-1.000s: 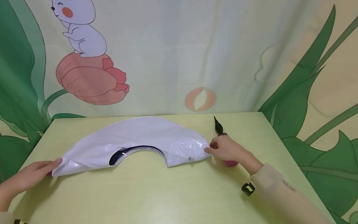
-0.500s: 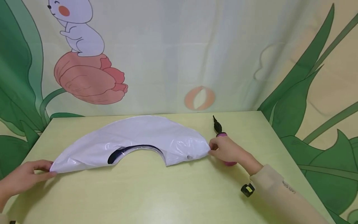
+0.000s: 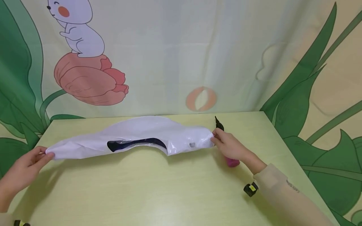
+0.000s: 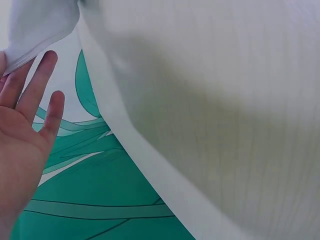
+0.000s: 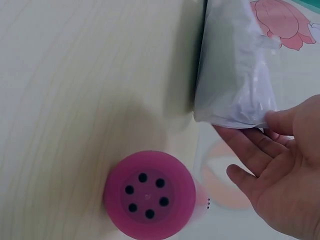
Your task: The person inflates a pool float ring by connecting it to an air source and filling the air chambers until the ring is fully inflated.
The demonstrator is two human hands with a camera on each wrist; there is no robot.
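Note:
A limp white inflatable ring (image 3: 141, 127), folded into a half-circle, stretches between my hands with its ends raised off the table. My left hand (image 3: 24, 169) pinches its left end between thumb and fingers. At the other end, my right hand (image 3: 230, 146) grips the edge the same way. A dark inner side shows through the gap at the middle, and a small round valve (image 3: 192, 144) sits near the right end. In the right wrist view, the ring's end (image 5: 235, 75) lies between thumb and fingers, with the remaining fingers of my right hand (image 5: 285, 170) spread below.
A pink hand pump (image 5: 150, 195) with a black nozzle (image 3: 219, 124) lies on the table (image 3: 158, 194) behind my right hand, which partly hides it. A printed curtain (image 3: 158, 62) hangs along the table's back edge.
Both hands have lifted the ring's ends from the table, and its near edge has risen. My left hand shifted its grip and moved up and slightly left.

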